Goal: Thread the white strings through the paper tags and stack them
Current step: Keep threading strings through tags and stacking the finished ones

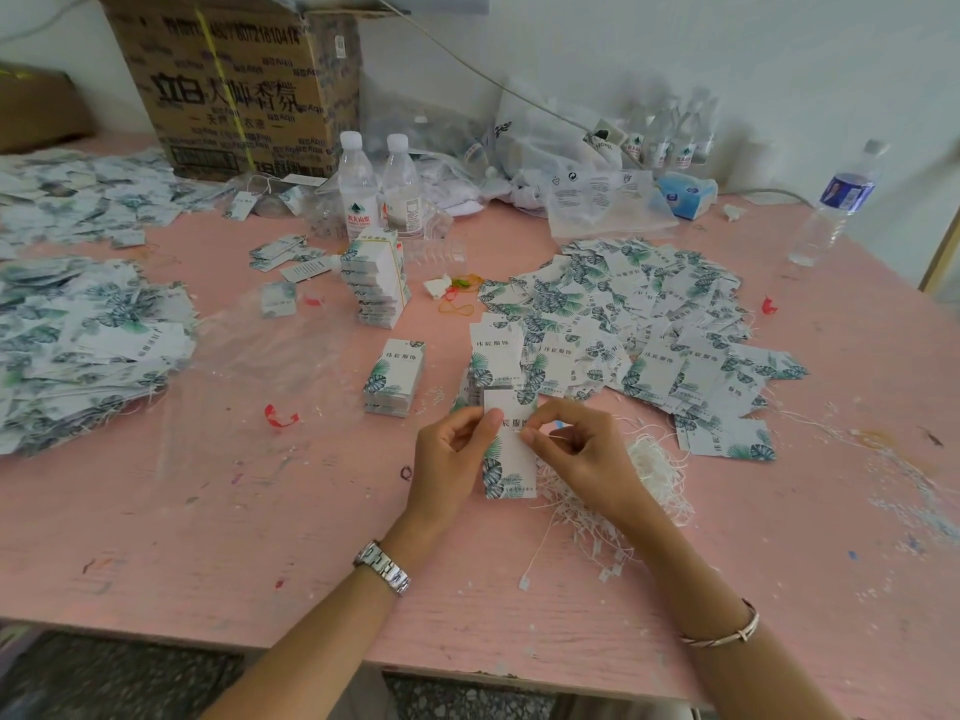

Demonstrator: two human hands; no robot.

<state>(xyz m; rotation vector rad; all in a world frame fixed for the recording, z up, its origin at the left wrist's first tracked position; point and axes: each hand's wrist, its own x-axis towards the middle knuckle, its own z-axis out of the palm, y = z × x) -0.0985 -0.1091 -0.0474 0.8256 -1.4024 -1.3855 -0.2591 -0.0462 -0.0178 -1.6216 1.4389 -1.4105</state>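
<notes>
The left hand [451,452] pinches the light, bendy paper tag [511,459] by its side. The right hand [579,449] pinches the floppy white string [556,437], probably best held near its tip.

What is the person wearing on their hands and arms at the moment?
Both forearms are bare: no sleeves in view, no gloves. The left hand has a silver metal watch with a link band at its wrist. Above the right hand, a thin silver bangle sits on the forearm. No rings can be made out.
</notes>
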